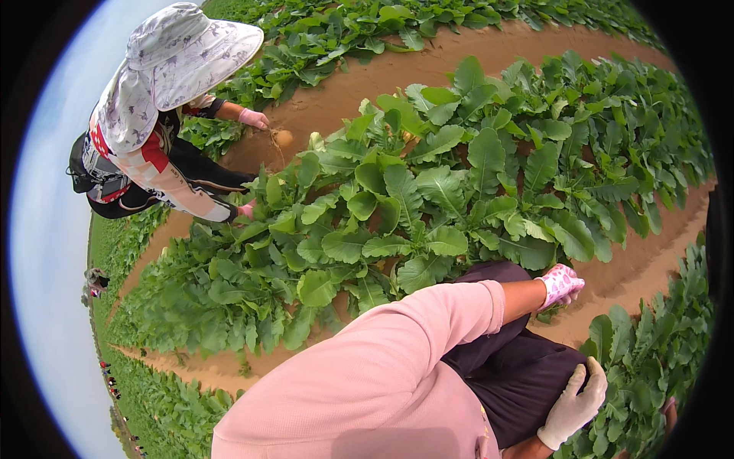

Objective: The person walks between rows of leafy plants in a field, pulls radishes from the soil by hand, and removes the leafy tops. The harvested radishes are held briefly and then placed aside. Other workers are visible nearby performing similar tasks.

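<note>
My left hand [561,285], in a white glove with a pink pattern, hangs over the sandy furrow beside my dark-trousered knee. Its fingers are curled, and their inner side is hidden. A few small green leaves [549,314] show just beneath it. My right hand [576,399] wears a plain off-white glove. It rests against my other knee, thumb apart from the fingers, with nothing visible in it. Broad-leaved green crop plants [413,229] grow densely by my left side. More leafy plants [625,367] stand beyond my right hand.
A co-worker in a wide sun hat [172,63] bends over the row. One pink-gloved hand [253,118] holds thin tan strands near a round tan object [284,137]; the other reaches into the leaves. Sandy furrows [636,258] separate the rows. Distant people [109,381] line the field.
</note>
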The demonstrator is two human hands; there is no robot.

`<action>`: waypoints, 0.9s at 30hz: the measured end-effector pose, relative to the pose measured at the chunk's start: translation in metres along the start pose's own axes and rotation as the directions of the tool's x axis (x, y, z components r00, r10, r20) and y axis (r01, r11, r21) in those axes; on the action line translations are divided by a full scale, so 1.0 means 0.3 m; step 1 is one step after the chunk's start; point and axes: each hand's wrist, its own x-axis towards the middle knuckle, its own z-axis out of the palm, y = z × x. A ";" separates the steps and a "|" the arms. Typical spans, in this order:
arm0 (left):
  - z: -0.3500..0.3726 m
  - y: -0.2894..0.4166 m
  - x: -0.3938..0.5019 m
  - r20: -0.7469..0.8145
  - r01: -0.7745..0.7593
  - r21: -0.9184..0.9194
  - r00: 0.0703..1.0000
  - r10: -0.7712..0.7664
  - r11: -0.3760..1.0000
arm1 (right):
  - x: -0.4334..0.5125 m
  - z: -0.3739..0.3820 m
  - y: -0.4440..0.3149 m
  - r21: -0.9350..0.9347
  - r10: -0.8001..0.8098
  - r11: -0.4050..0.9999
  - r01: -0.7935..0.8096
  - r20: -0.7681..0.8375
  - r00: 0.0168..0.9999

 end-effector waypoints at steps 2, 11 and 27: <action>0.002 0.004 -0.006 -0.018 0.036 -0.071 0.999 -0.037 0.997 | -0.001 0.001 0.005 -0.021 -0.013 1.000 0.013 0.004 1.000; 0.019 0.032 -0.057 -0.023 0.029 -0.037 0.999 -0.030 0.999 | 0.002 -0.004 -0.001 -0.019 -0.006 1.000 0.006 0.003 1.000; 0.002 0.027 -0.035 -0.030 0.044 0.042 0.999 -0.043 0.998 | 0.003 -0.007 -0.013 -0.014 0.019 1.000 -0.019 0.011 1.000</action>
